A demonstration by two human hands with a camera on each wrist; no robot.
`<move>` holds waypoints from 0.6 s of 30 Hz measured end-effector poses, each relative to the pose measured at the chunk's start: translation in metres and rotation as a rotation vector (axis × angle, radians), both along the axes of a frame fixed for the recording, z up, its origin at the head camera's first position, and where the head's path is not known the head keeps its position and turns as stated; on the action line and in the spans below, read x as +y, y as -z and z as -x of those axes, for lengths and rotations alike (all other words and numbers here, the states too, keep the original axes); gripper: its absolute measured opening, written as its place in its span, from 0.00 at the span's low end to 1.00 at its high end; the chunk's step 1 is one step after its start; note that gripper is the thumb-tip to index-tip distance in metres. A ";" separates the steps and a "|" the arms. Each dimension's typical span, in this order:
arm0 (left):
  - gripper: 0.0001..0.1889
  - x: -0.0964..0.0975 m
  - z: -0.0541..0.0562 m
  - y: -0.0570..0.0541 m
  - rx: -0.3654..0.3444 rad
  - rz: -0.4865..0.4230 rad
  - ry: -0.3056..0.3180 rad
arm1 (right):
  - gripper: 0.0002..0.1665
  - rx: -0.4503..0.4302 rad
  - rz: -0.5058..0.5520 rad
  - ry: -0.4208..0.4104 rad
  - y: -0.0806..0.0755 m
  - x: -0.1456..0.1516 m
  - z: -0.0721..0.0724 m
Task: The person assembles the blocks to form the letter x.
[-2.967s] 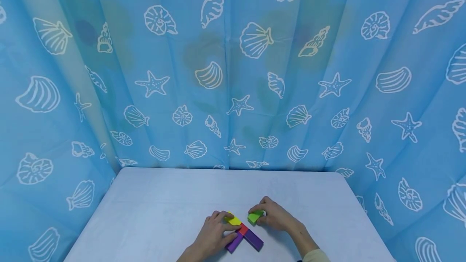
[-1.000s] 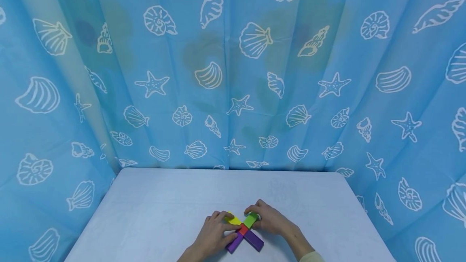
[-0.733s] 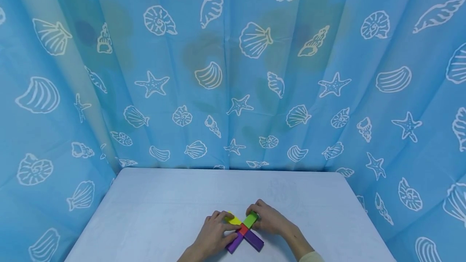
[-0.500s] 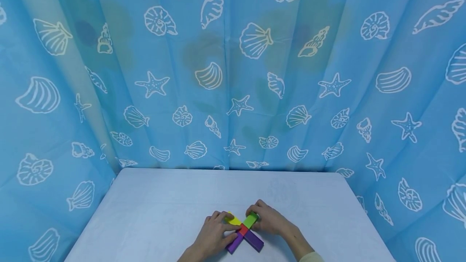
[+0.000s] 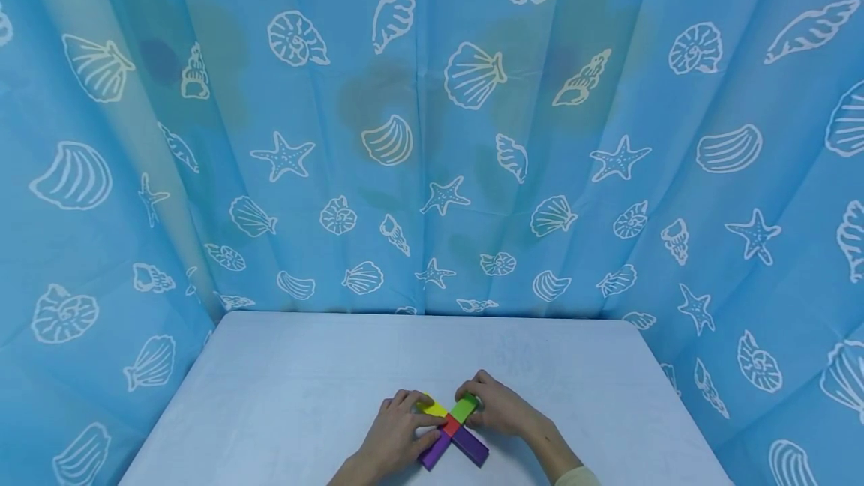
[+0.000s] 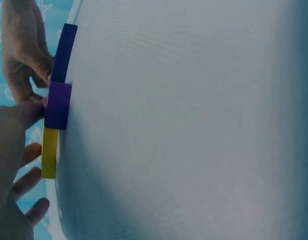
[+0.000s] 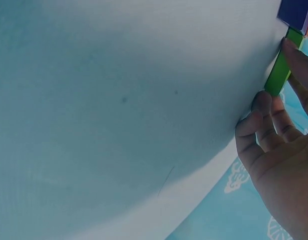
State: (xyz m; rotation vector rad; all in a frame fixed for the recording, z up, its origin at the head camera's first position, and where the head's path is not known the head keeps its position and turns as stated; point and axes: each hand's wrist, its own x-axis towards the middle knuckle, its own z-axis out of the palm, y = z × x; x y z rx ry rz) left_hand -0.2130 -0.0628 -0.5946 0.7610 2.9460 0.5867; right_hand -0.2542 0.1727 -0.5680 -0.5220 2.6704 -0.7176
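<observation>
Several coloured blocks lie on the white table in an X around a small red block [image 5: 451, 424]. A yellow block [image 5: 432, 405] forms the far-left arm and a green block [image 5: 464, 408] the far-right arm. Nearer are a purple block [image 5: 435, 451] and a dark purple block [image 5: 471, 447]. My left hand [image 5: 394, 433] rests over the left side; its fingers touch the yellow and red blocks and its thumb the purple one. My right hand [image 5: 505, 405] pinches the green block, which sits against the red one. Fingers partly cover the yellow and green blocks.
The white table [image 5: 304, 366] extends around the blocks on all sides. A blue curtain [image 5: 418, 133] with white shell and starfish prints hangs behind it and along both sides.
Three seconds ago the green block was apart from the others; my right hand has brought it left against the red block. My left hand has stayed in place.
</observation>
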 end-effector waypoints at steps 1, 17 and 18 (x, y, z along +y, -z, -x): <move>0.13 0.000 0.000 0.000 0.005 -0.003 0.002 | 0.19 0.000 -0.001 0.002 0.000 0.000 0.000; 0.12 0.003 0.005 -0.003 0.081 0.004 0.008 | 0.38 -0.020 0.055 0.017 -0.007 0.010 -0.001; 0.13 0.003 0.005 -0.004 0.082 -0.009 0.008 | 0.39 -0.015 0.069 0.012 -0.008 0.012 -0.001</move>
